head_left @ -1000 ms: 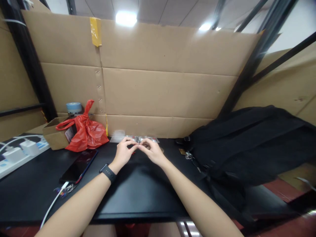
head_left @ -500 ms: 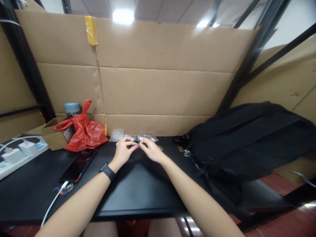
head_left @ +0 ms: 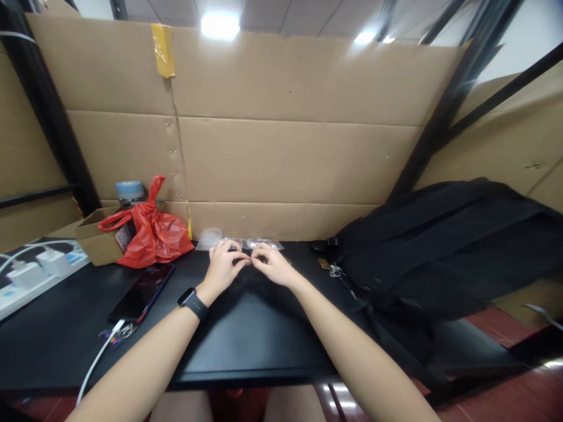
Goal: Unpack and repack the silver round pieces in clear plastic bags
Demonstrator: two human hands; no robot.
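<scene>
My left hand (head_left: 224,265), with a black watch (head_left: 192,302) on its wrist, is closed in a pinch near the table's back edge. Facing it, my right hand (head_left: 273,266) is pinched too, and the fingertips of both hands nearly meet. Something tiny shows between them, too small to make out. Just behind the fingers lie small clear plastic packets (head_left: 253,243) with shiny contents, and a clear bag (head_left: 209,238) is to their left.
On the black table (head_left: 259,346), a phone (head_left: 141,293) with a white cable lies left, near a red plastic bag (head_left: 160,234), a small cardboard box (head_left: 99,240) and a white power strip (head_left: 39,275). A black backpack (head_left: 444,252) fills the right. Cardboard (head_left: 281,164) stands behind.
The view has shifted slightly. Both hands stay pinched close together, and the red bit seen earlier at my left fingertips is now mostly hidden.
</scene>
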